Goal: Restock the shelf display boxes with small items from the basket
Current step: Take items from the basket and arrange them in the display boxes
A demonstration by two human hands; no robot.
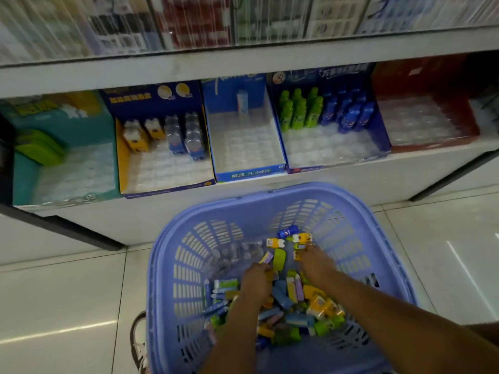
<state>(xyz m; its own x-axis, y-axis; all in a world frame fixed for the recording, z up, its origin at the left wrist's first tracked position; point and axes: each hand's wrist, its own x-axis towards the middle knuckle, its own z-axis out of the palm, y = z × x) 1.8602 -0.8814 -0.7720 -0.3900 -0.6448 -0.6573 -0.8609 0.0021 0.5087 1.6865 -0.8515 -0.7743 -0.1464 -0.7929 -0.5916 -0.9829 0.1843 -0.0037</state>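
Small items (293,291) may spill if left hand (255,280) and right hand (316,263), fingers (258,268) curled in the basket (172,265), hold unclear, grab too many

Basket (270,201) on floor (67,292) before shelf (243,63)

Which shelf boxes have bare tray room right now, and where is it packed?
The blue box is bare except one stick at its back. The red box looks bare. The yellow box and bottle box have free front halves, filled back rows. The basket is piled on its near side.
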